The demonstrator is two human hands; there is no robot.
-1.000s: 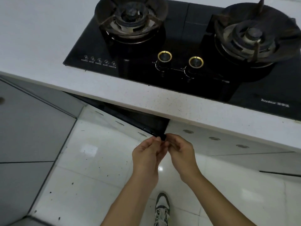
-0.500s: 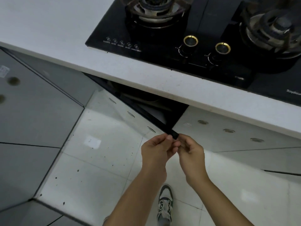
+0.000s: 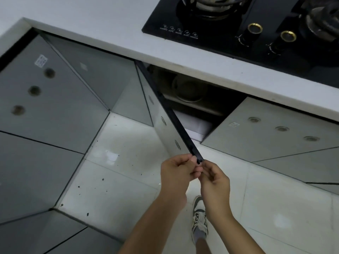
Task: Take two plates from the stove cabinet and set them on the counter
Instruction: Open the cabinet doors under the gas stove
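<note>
Under-stove cabinet — door edge (image 3: 176, 123) in both hands' (image 3: 177, 176) grip.

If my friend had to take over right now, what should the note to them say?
Left hand and right hand: both pinch the free end of the open cabinet door, grip shut on its dark edge.
Inside the stove cabinet a round dish sits on a shelf; it is too dim to count the plates.
Done: door open.
Left: lift two plates out and set them on the counter.
</note>
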